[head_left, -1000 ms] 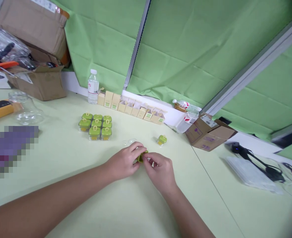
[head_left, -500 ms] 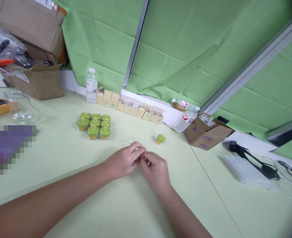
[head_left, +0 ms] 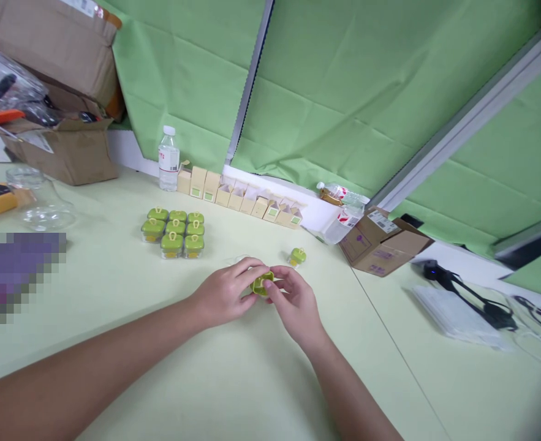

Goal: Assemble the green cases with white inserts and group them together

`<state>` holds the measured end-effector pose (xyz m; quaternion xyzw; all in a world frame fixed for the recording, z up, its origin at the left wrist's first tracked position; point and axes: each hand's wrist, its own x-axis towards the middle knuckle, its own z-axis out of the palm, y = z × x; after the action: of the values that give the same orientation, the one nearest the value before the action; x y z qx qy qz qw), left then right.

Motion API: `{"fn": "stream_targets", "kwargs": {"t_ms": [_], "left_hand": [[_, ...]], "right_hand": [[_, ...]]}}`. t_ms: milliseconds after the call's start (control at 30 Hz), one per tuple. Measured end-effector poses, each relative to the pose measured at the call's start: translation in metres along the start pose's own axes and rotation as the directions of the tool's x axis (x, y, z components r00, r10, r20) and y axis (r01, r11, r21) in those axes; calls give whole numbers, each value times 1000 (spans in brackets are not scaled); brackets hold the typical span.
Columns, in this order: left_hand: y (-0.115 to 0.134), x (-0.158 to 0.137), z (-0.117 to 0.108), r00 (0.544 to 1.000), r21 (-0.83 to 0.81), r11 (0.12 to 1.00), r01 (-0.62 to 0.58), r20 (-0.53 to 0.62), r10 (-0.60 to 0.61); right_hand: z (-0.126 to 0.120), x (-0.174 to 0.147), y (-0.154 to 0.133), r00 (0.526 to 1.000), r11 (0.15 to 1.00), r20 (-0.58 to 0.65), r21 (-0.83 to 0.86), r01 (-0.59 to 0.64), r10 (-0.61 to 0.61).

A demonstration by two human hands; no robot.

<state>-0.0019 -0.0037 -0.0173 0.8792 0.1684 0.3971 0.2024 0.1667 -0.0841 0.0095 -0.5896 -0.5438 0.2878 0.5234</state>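
Head-worn view, facing forward and down across table (head_left: 233,380).

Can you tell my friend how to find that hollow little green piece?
Start at the pale table, then look where the left hand and right hand come together. The small green piece is between their fingers. Unlike the green-lidded containers farther back, it's held, with its hollow side showing.

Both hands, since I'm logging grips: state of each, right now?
Left hand: closed, holding the green piece.
Right hand: closed, holding that same green piece.
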Motion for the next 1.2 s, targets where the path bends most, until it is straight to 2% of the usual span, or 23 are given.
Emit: {"fn": "stream_targets", "kwargs": {"t_ms": [67, 167, 567, 767, 967, 1200], "left_hand": [[1, 0, -1, 1000, 17, 1000, -13, 9, 13], [1, 0, -1, 1000, 29, 999, -15, 17, 15], [4, 1, -4, 998, 58, 998, -29, 49, 26], [4, 0, -3, 997, 69, 996, -51, 58, 47], [4, 0, -2, 996, 97, 992, -80, 54, 75], [5, 0, -3, 994, 106, 989, -103, 49, 98]], "right_hand": [[-1, 3, 2, 995, 986, 79, 151, -71, 60], [-1, 4, 2, 993, 971, 101, 227, -78, 57], [0, 1, 7, 999, 984, 30, 178, 11, -17], [2, 1, 11, 999, 996, 13, 75, 43, -44], [4, 1, 8, 999, 995, 26, 96, 21, -24], [3, 4, 4, 993, 977, 104, 202, -75, 55]]}}
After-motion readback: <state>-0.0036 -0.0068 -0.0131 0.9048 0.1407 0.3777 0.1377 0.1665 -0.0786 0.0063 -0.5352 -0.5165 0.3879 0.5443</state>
